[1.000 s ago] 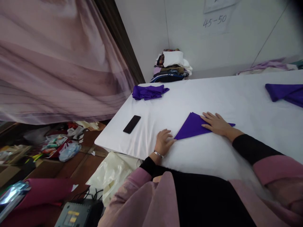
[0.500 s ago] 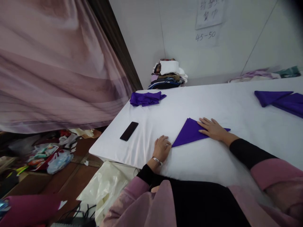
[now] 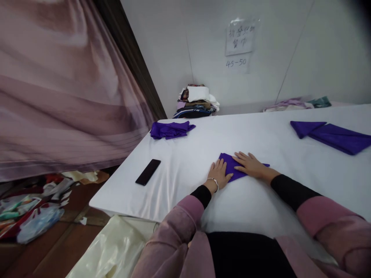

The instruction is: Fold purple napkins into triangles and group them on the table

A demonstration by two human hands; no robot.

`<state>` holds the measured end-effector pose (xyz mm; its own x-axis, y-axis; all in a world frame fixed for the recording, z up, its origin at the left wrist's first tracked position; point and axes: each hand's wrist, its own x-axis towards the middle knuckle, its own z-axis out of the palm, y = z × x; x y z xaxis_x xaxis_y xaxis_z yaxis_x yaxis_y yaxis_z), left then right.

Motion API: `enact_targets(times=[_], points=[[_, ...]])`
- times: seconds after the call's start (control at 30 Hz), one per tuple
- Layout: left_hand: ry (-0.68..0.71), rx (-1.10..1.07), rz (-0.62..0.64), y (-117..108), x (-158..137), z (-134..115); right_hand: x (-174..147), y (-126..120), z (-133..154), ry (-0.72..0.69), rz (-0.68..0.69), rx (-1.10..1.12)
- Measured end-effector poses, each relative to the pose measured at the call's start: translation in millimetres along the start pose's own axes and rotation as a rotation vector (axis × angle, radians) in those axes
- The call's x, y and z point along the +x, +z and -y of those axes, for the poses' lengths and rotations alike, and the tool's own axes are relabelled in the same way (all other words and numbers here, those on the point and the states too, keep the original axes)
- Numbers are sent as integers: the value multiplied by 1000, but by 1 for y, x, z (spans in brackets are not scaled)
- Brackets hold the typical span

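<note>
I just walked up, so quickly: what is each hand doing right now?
Left hand: open, palm down on the folded purple cloth.
Right hand: open and spread on the same cloth, gripping nothing.

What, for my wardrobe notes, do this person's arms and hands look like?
The left hand and right hand are ungloved, with a slim silvery bracelet on the left side. Both sides show a loose dusty-pink sleeve with a closer-fitting black cuff extending beyond it.
</note>
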<state>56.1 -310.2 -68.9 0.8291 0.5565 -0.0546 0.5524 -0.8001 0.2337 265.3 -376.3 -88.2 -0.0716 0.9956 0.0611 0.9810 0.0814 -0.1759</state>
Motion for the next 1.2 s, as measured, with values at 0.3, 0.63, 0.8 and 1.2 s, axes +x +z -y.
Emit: enact_targets(times=[0.3,0.63,0.8,1.2], points=[[-17,47,1,-2,1,4,24,-17,49,-103,58,149],[65,-21,-20,-14,14,30,26,-18,48,-122,37,220],[107,-92,-191,-30,23,29,25,-17,47,-120,32,215],[14,-56,-22,-5,31,5,24,-4,37,-55,-66,224]])
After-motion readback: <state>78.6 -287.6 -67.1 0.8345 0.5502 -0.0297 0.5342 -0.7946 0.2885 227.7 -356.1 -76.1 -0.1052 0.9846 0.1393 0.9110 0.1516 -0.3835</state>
